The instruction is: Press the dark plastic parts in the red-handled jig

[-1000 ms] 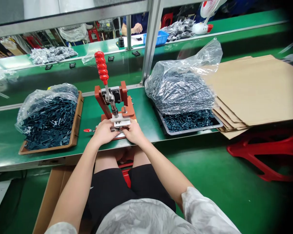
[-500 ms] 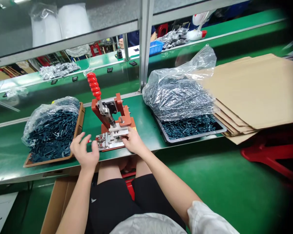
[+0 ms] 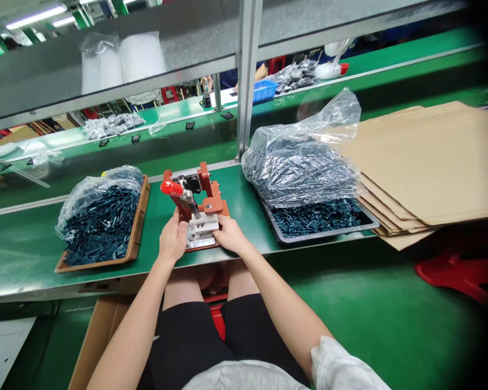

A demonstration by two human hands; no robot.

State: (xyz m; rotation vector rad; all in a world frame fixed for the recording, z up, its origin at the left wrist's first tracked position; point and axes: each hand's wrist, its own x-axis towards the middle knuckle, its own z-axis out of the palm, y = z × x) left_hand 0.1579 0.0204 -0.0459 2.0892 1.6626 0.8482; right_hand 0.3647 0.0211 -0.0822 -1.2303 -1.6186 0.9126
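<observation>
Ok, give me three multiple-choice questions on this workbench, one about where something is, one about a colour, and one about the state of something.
1. Where do the flat cardboard sheets lie relative to the metal tray?
A) To its left
B) To its right
C) Under the press

2. What colour is the grip on the lever of the hand press?
A) Blue
B) White
C) Red

3. How does the lever stand?
A) Pulled low toward the person
B) Straight upright
C) Lying off the press

Answers:
1. B, the stack sits beyond the tray's right end.
2. C, the grip shows plainly red.
3. A, its grip sits low, just above the left hand.
</observation>
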